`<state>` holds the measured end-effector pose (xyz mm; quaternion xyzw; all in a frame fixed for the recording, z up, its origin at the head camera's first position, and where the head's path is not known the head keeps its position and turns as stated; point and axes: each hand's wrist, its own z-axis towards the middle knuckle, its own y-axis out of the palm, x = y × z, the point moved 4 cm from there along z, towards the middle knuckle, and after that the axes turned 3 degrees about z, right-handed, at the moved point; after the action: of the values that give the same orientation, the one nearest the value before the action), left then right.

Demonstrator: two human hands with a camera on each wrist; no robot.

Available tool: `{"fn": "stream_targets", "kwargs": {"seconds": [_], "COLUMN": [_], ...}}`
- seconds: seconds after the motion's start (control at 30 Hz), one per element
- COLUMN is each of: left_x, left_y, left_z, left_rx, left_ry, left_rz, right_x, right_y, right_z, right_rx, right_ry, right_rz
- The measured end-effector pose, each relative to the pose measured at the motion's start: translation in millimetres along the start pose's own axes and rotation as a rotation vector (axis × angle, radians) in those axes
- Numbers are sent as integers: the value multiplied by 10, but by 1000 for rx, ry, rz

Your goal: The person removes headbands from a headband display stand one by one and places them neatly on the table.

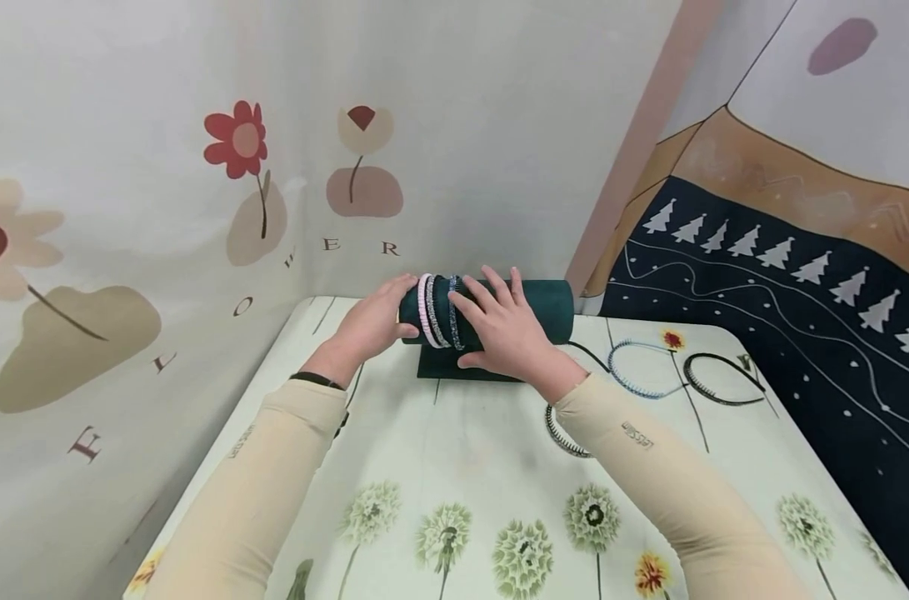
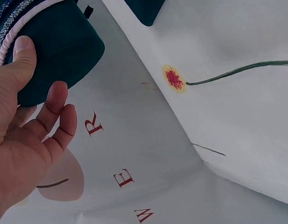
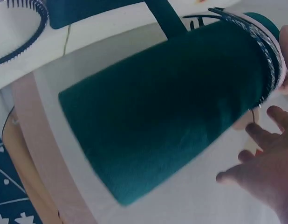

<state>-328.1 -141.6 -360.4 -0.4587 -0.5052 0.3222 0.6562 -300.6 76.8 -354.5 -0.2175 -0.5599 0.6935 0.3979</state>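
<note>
A dark green headband holder point(image 1: 550, 312), a padded cylinder on a flat base, lies crosswise at the back of the table. Pink point(image 1: 424, 310), silver point(image 1: 434, 312) and blue point(image 1: 453, 315) headbands sit side by side around its left part. My left hand point(image 1: 373, 323) grips the left end of the cylinder, its thumb point(image 2: 25, 60) on the green surface beside the pink band and the other fingers around the far side, partly hidden. With fingers spread, my right hand point(image 1: 508, 329) is over the front of the cylinder, its fingertips close to the blue headband.
To the right on the flower-print tablecloth point(image 1: 484, 450) lie a light blue toothed headband point(image 1: 613, 372) and a black one point(image 1: 731, 403). Another toothed headband point(image 1: 555, 435) is partly hidden by my right forearm. A printed curtain point(image 1: 469, 125) hangs right behind the table.
</note>
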Motion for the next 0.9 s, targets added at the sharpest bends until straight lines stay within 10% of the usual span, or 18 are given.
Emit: {"fn": "stream_targets", "kwargs": {"seconds": [0.4,0.7,0.9], "left_x": [-14,0,10], "left_y": [2,-7,-7], "left_z": [5,2,-9], "left_rx": [1,9,5], "left_ry": [0,5,3], "left_rz": [-3,-5,-9], "right_x": [82,226,210], "right_y": [22,-53,-11], "right_z": [239,537,648], "right_rx": [-14,-150,-266], "right_ry": [88,116,103], "right_rz": [31,301,226]}}
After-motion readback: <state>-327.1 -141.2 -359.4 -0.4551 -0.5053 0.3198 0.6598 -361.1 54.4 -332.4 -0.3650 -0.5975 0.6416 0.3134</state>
